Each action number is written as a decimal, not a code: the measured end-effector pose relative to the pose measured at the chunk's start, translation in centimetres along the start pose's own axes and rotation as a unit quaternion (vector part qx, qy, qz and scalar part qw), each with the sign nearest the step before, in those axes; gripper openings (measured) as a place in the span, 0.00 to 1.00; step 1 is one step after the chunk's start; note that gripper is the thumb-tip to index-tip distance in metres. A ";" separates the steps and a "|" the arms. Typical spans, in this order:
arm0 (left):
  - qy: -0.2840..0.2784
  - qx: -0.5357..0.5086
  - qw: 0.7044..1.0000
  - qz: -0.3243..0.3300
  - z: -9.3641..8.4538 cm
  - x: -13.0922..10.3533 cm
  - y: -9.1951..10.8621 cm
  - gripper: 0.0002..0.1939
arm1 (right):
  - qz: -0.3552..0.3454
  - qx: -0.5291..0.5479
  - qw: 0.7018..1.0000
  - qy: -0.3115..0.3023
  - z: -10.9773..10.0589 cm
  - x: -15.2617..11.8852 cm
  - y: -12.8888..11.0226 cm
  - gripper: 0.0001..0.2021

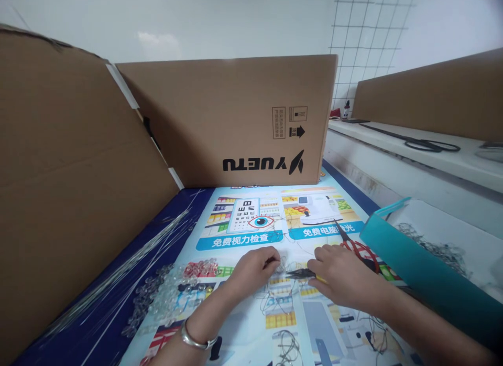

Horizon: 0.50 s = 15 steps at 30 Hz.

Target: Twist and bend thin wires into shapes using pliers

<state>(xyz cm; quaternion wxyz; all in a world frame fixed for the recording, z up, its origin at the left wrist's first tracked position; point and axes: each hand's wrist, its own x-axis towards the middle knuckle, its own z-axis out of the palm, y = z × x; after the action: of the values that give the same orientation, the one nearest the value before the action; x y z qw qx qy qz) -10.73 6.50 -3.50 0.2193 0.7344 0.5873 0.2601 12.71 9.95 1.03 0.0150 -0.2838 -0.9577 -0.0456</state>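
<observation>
My left hand point(253, 270), with a silver bangle on its wrist, is closed in a pinch over the middle of the printed sheet point(236, 350). A loop of thin wire point(283, 265) shows at its fingertips. My right hand point(340, 276) is wrapped round a pair of needle-nose pliers point(302, 273) whose dark jaws point left, close to the wire. Whether the jaws touch the wire I cannot tell. Loose wire bits point(280, 299) lie just below my hands. Red-handled scissors point(360, 249) rest beyond my right hand, partly hidden by it.
Clear beads point(168, 292) are piled at left, beside long straight wires point(129, 269). Another wire tangle point(288, 349) lies at the front. A teal box point(416, 261) holding wire pieces stands at right. Cardboard panels point(228, 114) wall the back and left. A ledge point(396, 140) carries black-handled scissors point(428, 144).
</observation>
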 end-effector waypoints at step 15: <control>0.028 0.037 0.999 -0.008 0.7 0.1 -0.1 0.05 | -0.075 -0.020 0.997 -0.022 0.4 0.0 -0.9 0.09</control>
<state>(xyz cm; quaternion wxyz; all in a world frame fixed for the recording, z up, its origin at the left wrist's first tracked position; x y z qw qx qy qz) -10.31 6.62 -4.06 0.1779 0.7297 0.6082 0.2569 12.23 9.25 0.57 -0.0151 -0.2122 -0.9753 -0.0596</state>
